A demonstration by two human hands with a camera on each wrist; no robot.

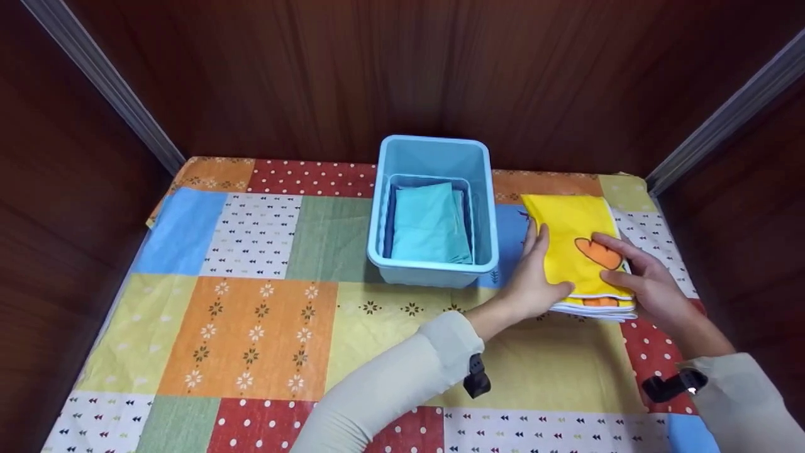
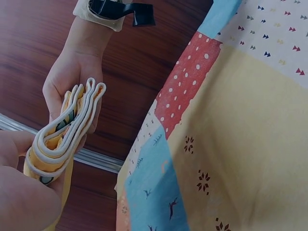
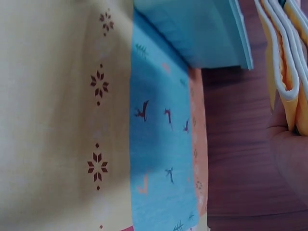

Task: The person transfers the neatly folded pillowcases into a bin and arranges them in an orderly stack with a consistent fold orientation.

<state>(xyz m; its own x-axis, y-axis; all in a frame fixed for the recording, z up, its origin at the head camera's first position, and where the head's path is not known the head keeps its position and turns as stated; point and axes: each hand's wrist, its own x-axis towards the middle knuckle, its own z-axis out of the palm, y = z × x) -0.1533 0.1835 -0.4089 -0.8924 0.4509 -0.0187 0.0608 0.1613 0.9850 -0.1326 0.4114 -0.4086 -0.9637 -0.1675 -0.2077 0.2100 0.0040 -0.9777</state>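
Note:
A yellow folded cloth [image 1: 572,245] with white edging and an orange carrot print is held between both hands, tilted up above the right part of the table. My left hand [image 1: 534,280] grips its left edge, thumb on the front face and fingers partly hidden behind. Gripping the opposite edge, my right hand [image 1: 651,277] has its thumb and a finger showing on the front. In the left wrist view, the stacked layers of the folded cloth [image 2: 67,130] show end-on between the left hand [image 2: 24,192] and the right hand [image 2: 74,72]. The right wrist view catches only part of the cloth [image 3: 284,62].
A light blue plastic basket [image 1: 434,274] stands at the back middle of the table, holding folded turquoise cloth [image 1: 427,220] and something dark blue beside it. A patchwork tablecloth [image 1: 251,340] covers the table. Dark wood-grain panels [image 1: 283,82] enclose the back and sides.

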